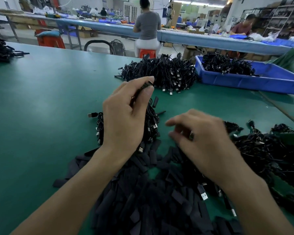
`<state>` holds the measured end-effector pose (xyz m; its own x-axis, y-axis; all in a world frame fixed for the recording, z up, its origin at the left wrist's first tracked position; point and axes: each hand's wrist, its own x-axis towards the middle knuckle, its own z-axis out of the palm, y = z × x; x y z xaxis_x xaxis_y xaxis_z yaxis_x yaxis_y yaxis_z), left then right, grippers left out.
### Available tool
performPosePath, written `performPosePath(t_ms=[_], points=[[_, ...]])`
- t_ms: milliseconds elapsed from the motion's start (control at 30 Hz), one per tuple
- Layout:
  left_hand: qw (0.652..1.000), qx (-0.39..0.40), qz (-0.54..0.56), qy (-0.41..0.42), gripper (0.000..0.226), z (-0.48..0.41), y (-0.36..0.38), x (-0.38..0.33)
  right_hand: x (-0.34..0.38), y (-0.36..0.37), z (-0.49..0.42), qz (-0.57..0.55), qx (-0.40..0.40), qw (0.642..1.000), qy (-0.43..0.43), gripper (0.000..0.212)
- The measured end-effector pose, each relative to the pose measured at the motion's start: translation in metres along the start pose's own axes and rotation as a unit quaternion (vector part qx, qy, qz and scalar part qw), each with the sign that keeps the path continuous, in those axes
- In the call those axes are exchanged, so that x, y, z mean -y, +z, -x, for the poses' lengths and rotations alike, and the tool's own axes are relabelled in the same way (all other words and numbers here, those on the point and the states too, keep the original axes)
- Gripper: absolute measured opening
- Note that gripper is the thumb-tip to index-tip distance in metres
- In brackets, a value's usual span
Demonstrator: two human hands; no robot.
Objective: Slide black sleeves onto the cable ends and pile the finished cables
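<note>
The right hand is motion-blurred; whether its fingers hold anything cannot be told. The left hand hides most of the black piece it pinches and the cable bundle behind it. The sleeve pile runs off the bottom edge.

Nothing legible: no words, brands or numbers can be read. In the lower right of the frame, a small white label on a cable plug carries dark marks too blurred to read.

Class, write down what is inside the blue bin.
The blue bin holds a heap of black cables; whatever lies beneath them is covered.
</note>
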<state>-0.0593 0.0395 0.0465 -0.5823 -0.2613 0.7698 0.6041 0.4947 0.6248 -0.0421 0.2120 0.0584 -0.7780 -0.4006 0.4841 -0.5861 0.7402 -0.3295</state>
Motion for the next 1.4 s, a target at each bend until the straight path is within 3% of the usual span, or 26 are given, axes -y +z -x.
performPosePath(t_ms=[100, 200, 300, 367, 500, 633, 767, 833, 933, 1033, 1167, 1333, 1400], points=[[0.992, 0.057, -0.110, -0.011, 0.037, 0.001, 0.001, 0.000, 0.007, 0.014, 0.001, -0.025, 0.189, 0.981, 0.044, 0.010], [0.985, 0.116, -0.120, -0.032, 0.043, 0.001, 0.004, 0.002, 0.003, 0.022, 0.004, 0.040, 0.290, 0.951, 0.101, 0.020], [0.988, 0.129, -0.076, -0.042, 0.039, 0.001, 0.002, 0.003, -0.002, 0.018, 0.007, 0.092, 0.339, 0.926, 0.139, 0.038], [0.989, 0.127, -0.057, -0.051, 0.024, 0.001, 0.001, 0.004, -0.002, 0.017, 0.009, 0.104, 0.349, 0.919, 0.150, 0.045], [0.989, 0.129, -0.054, -0.057, 0.013, 0.003, 0.001, 0.009, -0.004, 0.020, 0.011, 0.118, 0.360, 0.912, 0.156, 0.047], [0.988, 0.140, -0.021, -0.064, 0.014, 0.004, 0.001, 0.011, -0.008, 0.022, 0.010, 0.093, 0.344, 0.922, 0.148, 0.026], [0.983, 0.170, 0.000, -0.072, 0.014, 0.006, 0.001, 0.012, -0.014, 0.015, 0.006, 0.031, 0.332, 0.935, 0.121, 0.021], [0.980, 0.185, -0.002, -0.078, 0.016, 0.006, 0.001, 0.014, -0.013, 0.006, 0.004, -0.035, 0.280, 0.954, 0.102, 0.020], [0.976, 0.202, -0.016, -0.084, 0.016, 0.006, 0.002, 0.014, -0.012, -0.006, 0.003, -0.124, 0.130, 0.980, 0.086, 0.017], [0.973, 0.214, -0.014, -0.085, 0.016, 0.007, 0.003, 0.013, -0.016, -0.013, 0.003, -0.202, 0.030, 0.974, 0.098, 0.018], [0.967, 0.229, 0.001, -0.112, 0.019, 0.008, 0.004, 0.015, -0.023, -0.014, 0.003, -0.177, 0.000, 0.979, 0.099, 0.026], [0.961, 0.240, 0.017, -0.137, 0.021, 0.008, 0.006, 0.015, -0.025, -0.011, 0.002, -0.213, -0.039, 0.970, 0.113, 0.005], [0.959, 0.243, 0.025, -0.144, 0.022, 0.007, 0.005, 0.015, -0.026, -0.013, 0.001, -0.237, -0.072, 0.963, 0.109, 0.007]])
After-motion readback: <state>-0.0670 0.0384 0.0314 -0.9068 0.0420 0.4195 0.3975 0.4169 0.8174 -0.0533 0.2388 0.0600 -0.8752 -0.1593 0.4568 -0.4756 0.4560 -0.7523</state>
